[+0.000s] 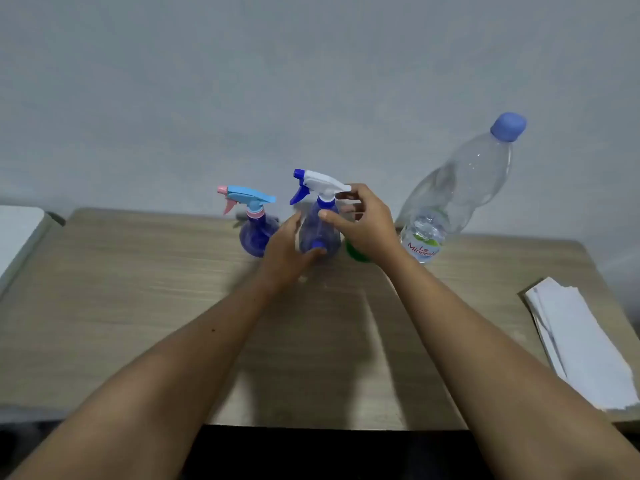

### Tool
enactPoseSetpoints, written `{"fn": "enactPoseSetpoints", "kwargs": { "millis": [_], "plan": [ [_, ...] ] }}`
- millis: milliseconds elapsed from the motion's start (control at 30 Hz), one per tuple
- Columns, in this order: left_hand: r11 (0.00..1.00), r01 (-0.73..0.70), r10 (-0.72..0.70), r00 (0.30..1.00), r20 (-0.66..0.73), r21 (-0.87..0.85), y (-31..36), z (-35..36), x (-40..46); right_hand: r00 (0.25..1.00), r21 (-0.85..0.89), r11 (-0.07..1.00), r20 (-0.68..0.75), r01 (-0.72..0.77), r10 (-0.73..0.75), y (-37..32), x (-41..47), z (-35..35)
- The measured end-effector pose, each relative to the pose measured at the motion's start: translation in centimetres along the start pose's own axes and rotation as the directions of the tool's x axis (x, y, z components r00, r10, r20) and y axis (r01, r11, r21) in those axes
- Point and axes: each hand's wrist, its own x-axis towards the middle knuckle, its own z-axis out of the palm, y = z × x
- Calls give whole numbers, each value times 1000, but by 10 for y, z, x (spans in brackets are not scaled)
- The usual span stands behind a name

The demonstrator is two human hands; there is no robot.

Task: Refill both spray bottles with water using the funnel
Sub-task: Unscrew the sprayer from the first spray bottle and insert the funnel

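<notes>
both hands gripping the white-headed spray bottle

standing upright on the wooden table (138, 306), white-and-blue-trigger spray bottle (317, 216). cupping its blue body from the left, left hand (287, 251), fingers curled round it. pinching its neck collar just under the trigger head, right hand (360, 223). standing just left of that bottle, blue-and-pink-trigger spray bottle (254, 220). peeking out behind the right wrist, green funnel (356, 252), mostly hidden. standing to the right of it, capped le minerale water bottle (460, 188). lying far right, folded white paper towels (581, 344).
</notes>
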Motion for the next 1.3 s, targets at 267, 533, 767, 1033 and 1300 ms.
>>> {"fn": "enactPoseSetpoints", "kwargs": {
  "millis": [267,533,767,1033,1300],
  "plan": [
    [998,-51,48,996,-73,-33,-6,5,-7,999,-1,1000,-42,11,-11,-6,1,6],
    [992,-122,118,990,-83,-45,-2,13,-65,1000,-25,999,-12,21,-21,-1,-54,-7],
    [999,-39,35,996,-85,-38,17,30,-155,998,45,998,48,38,-41,8,-140,-22],
    [996,2,-9,997,-79,-84,40,43,-236,999,109,994,44,10,-14,16,-223,-30],
    [991,83,-88,995,-44,-109,51,39,-255,998,70,995,16,67,-68,4,-248,-30]
  ]
}}
